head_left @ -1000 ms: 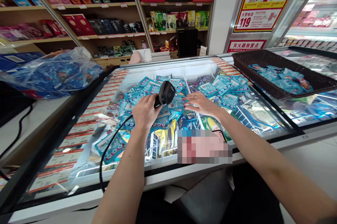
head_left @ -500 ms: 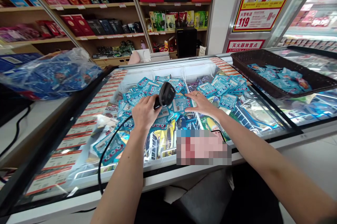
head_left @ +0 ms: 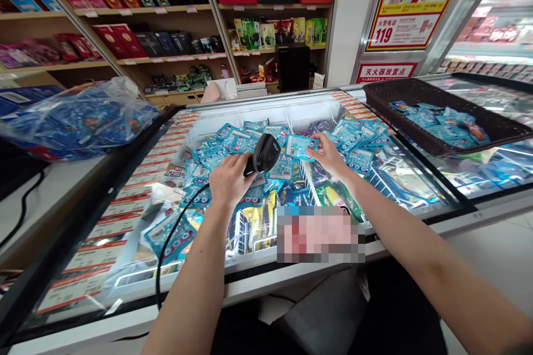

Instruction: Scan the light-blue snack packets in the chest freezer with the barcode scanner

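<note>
My left hand (head_left: 230,178) is closed around the handle of a black barcode scanner (head_left: 267,153), whose cable runs down past my forearm. Between the fingers and thumb of my right hand (head_left: 327,155) is a blue snack packet (head_left: 298,146), its printed barcode side facing up, just right of the scanner head. Below both hands, a loose pile of similar blue packets (head_left: 208,158) lies on the glass top of a display freezer (head_left: 233,283). More such packets (head_left: 353,135) lie on the right, beyond my right hand.
A brown basket (head_left: 441,146) holding several blue packets stands at the right. At the left lies a clear plastic bag (head_left: 91,116) with blue packets inside. A blurred-out patch (head_left: 320,234) covers something at the freezer's front edge. Stocked shelves (head_left: 158,8) stand behind.
My right hand has taken a blue packet from the pile and lifted it toward the scanner; its fingers were spread over the pile before. The scanner has tilted slightly.
</note>
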`<state>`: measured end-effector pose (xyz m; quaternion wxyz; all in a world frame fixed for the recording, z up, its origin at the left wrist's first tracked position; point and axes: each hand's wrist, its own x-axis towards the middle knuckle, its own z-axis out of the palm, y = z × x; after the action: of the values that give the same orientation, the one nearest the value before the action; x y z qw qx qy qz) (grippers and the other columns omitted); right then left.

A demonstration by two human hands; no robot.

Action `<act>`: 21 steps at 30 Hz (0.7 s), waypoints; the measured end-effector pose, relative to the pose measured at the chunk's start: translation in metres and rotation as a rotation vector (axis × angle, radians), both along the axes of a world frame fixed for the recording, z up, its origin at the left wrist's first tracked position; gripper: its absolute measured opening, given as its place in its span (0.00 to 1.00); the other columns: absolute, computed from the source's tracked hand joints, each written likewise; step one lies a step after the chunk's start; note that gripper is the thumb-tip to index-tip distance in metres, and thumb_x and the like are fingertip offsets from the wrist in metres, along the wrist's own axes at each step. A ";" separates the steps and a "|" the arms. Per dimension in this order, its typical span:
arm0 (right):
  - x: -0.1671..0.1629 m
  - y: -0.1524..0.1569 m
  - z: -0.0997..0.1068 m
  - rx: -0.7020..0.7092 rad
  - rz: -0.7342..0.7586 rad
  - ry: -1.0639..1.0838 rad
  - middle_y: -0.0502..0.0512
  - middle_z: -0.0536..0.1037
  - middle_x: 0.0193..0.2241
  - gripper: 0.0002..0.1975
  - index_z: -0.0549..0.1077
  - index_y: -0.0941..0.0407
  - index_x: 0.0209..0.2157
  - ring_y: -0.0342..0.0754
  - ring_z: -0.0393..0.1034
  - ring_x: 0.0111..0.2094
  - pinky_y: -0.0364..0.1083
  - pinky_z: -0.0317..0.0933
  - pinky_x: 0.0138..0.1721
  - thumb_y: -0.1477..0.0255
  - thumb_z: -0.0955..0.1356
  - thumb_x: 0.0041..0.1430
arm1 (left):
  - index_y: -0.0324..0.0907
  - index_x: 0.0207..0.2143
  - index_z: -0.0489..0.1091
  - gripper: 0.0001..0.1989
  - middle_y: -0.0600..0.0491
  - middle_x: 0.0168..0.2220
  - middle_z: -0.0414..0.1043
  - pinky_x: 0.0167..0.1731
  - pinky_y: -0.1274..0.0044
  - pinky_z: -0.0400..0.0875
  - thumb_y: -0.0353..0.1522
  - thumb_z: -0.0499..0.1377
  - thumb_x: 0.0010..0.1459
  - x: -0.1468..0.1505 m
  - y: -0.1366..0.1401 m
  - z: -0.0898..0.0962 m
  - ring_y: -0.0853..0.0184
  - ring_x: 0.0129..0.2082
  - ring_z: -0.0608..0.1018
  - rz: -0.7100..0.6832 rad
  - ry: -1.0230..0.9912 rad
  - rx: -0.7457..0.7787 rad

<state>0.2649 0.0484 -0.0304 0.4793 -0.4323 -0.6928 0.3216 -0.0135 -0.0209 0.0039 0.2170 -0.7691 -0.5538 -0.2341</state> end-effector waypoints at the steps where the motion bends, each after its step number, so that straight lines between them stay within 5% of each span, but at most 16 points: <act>1: 0.001 0.003 -0.002 0.000 -0.017 0.041 0.50 0.70 0.33 0.20 0.61 0.52 0.43 0.47 0.68 0.30 0.48 0.64 0.33 0.60 0.67 0.50 | 0.44 0.46 0.66 0.17 0.48 0.38 0.73 0.33 0.73 0.62 0.39 0.54 0.55 0.000 0.000 0.000 0.59 0.43 0.72 -0.004 0.003 -0.004; 21: 0.005 0.018 -0.013 -0.001 -0.147 0.159 0.49 0.69 0.31 0.17 0.60 0.53 0.40 0.43 0.67 0.26 0.45 0.62 0.27 0.65 0.67 0.49 | 0.44 0.46 0.65 0.17 0.50 0.38 0.73 0.32 0.73 0.63 0.37 0.56 0.53 0.009 -0.003 0.002 0.60 0.40 0.73 -0.117 0.102 -0.047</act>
<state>0.2701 0.0666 -0.0438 0.5549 -0.4551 -0.6188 0.3193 -0.0044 -0.0244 0.0057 0.2129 -0.8157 -0.5016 -0.1940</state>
